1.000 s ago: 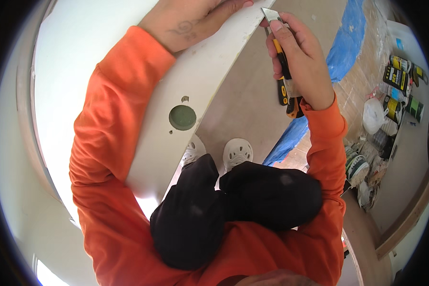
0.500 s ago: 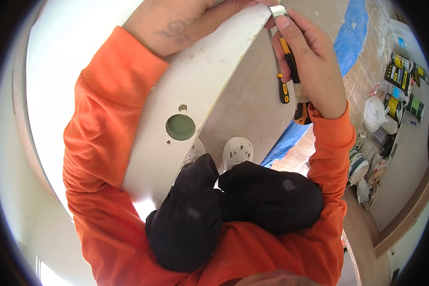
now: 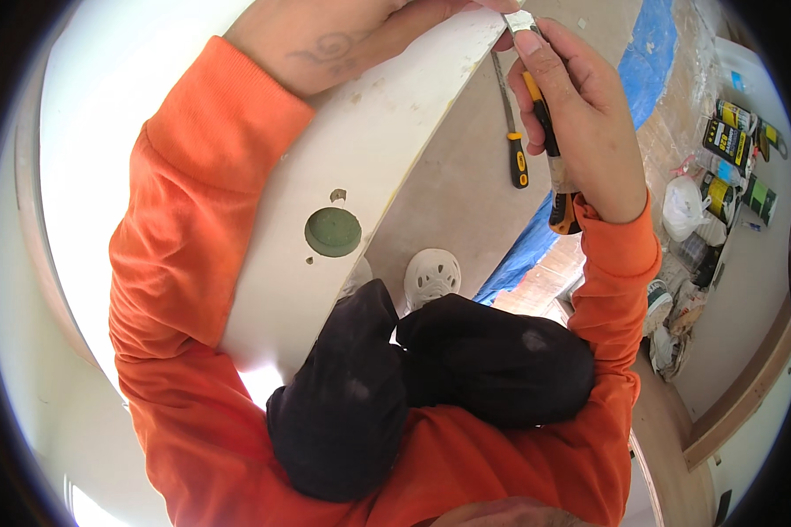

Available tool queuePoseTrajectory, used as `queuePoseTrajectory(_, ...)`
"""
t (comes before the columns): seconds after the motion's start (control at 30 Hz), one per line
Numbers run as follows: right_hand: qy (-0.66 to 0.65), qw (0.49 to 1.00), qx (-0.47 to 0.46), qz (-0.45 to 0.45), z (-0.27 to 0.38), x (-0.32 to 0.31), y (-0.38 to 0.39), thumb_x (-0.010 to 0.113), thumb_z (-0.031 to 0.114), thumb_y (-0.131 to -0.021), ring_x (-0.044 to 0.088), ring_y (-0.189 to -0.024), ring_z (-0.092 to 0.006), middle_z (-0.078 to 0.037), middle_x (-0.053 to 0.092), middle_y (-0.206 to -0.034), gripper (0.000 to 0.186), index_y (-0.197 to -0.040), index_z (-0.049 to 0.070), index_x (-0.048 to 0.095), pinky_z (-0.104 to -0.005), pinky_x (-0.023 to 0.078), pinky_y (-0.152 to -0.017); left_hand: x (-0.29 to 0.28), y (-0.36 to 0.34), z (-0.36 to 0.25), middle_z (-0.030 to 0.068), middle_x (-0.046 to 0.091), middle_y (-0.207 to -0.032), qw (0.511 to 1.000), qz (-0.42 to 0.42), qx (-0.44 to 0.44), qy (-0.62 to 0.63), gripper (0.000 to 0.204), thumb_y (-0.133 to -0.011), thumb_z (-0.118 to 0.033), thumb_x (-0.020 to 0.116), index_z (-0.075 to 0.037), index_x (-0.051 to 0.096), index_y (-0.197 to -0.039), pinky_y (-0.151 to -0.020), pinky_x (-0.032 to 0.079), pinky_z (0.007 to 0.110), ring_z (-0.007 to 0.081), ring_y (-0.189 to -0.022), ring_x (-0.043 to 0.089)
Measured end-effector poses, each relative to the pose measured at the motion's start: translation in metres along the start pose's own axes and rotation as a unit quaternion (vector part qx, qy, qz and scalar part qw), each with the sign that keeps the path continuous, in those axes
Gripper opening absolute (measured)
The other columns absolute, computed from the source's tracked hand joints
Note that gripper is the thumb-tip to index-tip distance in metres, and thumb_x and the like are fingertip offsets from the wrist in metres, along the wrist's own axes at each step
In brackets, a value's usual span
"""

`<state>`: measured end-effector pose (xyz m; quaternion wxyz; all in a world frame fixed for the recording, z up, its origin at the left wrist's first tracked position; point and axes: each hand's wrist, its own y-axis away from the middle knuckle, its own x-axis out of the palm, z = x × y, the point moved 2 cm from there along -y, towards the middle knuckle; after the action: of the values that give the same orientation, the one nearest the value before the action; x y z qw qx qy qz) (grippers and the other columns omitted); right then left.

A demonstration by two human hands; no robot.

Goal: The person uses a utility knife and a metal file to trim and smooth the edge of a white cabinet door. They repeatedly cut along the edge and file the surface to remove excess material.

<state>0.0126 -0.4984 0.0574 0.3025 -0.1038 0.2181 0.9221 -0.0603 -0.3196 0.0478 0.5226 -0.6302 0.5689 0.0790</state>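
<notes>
My right hand [image 3: 580,114] is closed round a utility knife [image 3: 545,114] with an orange-and-black handle, thumb pressed near its front end. Whitish material shows around the knife's front, at the edge of a white door panel [image 3: 268,272]. Above the panel my left hand [image 3: 343,39] reaches toward the same spot, its fingertips close to the knife's front. The picture's top edge cuts off most of the left fingers, so their grip is hidden. A round hole [image 3: 333,232] with green inside pierces the panel, between two smaller holes.
A file [image 3: 518,158] with a black-and-yellow handle lies on the floor beside the panel. Blue sheeting [image 3: 646,61] runs along the floor. At the right are black-and-yellow containers [image 3: 727,140], a white plastic bag [image 3: 684,208] and shoes. My bent knees are below the panel.
My right hand and the knife have shifted slightly right. My left hand has moved up a little, and both hands stay by the panel's edge.
</notes>
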Motion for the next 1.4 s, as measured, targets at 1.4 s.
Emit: queuePoseTrajectory(1.4,-0.119,0.991,0.061,0.004,0.008,0.009,-0.001,0.042,0.021,-0.101,0.039,-0.045,-0.007,0.002,0.044,-0.059,0.025,-0.086,0.004,0.051,-0.0219,0.034,-0.042,-0.004,-0.001,-0.004,0.0154,0.065,-0.113,0.993,0.06,-0.08,0.064,0.042,-0.071,0.007,0.051,-0.003,0.07,-0.107,-0.091,0.047,0.037,0.0289,-0.107,0.054)
